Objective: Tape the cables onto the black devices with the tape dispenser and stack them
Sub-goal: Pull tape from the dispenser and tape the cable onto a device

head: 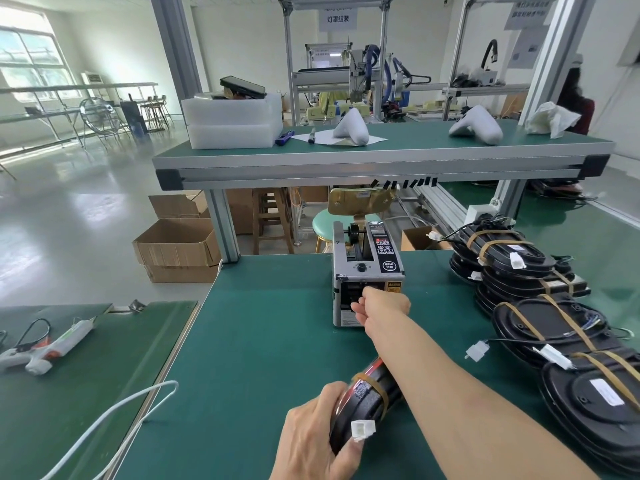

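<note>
Right now my right hand is out at the front slot of the dispenser, fingers curled in at the outlet; I judge it is pinching a strip of tape, though the strip itself is too small to make out. My left hand grips a black device standing on edge on the green bench close to me, thumb beside its white connector. One tan band already crosses that device, so I take it as partly taped with at least one more strip wanted.

To my right lies a row of devices, overlapping and stacked, each crossed by tan bands with cables and white plugs tucked on top. Those look finished. I see no untaped devices waiting anywhere in view, so I cannot say how many remain. Black tape pieces hang ready from the shelf edge above the dispenser.

What is left for this unit, as I read it: tape down the cable, then set it on the stack.
</note>
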`<state>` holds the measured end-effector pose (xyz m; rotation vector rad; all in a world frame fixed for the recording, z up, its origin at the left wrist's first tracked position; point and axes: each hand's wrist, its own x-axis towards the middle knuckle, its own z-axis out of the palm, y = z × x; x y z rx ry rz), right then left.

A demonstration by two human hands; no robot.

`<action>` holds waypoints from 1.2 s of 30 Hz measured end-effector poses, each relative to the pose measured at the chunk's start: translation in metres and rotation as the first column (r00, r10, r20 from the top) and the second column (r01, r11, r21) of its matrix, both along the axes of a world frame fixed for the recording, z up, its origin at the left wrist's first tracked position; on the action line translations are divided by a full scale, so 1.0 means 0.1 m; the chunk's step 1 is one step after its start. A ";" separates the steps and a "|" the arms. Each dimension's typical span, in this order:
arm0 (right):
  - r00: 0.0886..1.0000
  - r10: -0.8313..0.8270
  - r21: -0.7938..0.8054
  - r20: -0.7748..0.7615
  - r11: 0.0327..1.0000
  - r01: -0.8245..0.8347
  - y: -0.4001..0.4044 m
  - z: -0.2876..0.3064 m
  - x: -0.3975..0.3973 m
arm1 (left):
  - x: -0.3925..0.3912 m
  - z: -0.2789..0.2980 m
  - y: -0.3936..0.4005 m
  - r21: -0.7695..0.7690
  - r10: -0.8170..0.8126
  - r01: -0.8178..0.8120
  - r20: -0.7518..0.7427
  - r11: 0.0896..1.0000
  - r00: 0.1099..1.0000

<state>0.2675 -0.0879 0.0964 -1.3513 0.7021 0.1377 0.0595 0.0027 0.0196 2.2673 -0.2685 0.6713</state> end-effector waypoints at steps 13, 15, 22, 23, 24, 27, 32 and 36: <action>0.590 0.808 -0.518 -0.009 0.501 -0.694 -0.22 0.36 -0.47 | 0.00 -0.01 -0.01 0.002 -0.002 0.002 0.004 1.000 1.000; 0.571 0.814 -0.624 0.104 0.500 -0.600 -0.36 0.44 -0.55 | 0.00 0.00 0.00 -0.002 -0.004 0.004 0.005 1.000 1.000; 0.701 0.628 -0.531 0.337 0.742 -0.409 -1.11 0.36 -0.92 | 0.01 -0.06 0.02 0.016 -0.013 0.013 -0.012 1.000 1.000; 0.722 0.609 -0.484 0.328 0.765 -0.425 -1.18 0.30 -0.95 | 0.01 -0.06 0.02 0.020 -0.016 0.017 -0.010 1.000 1.000; 0.740 0.592 -0.450 0.318 0.782 -0.432 -1.23 0.25 -0.97 | 0.01 -0.06 0.02 0.022 -0.017 0.018 -0.009 1.000 1.000; 0.779 0.548 -0.371 0.305 0.822 -0.433 -1.32 0.13 -1.00 | 0.01 -0.05 0.01 0.018 -0.020 0.021 -0.011 1.000 1.000; 0.811 0.493 -0.178 0.316 0.870 -0.459 -1.33 0.01 -0.99 | 0.01 -0.04 0.00 0.016 -0.017 0.018 -0.011 1.000 1.000; 0.797 0.494 -0.182 0.348 0.869 -0.460 -1.34 -0.06 -0.97 | 0.02 -0.04 0.00 0.020 -0.013 0.013 -0.010 1.000 1.000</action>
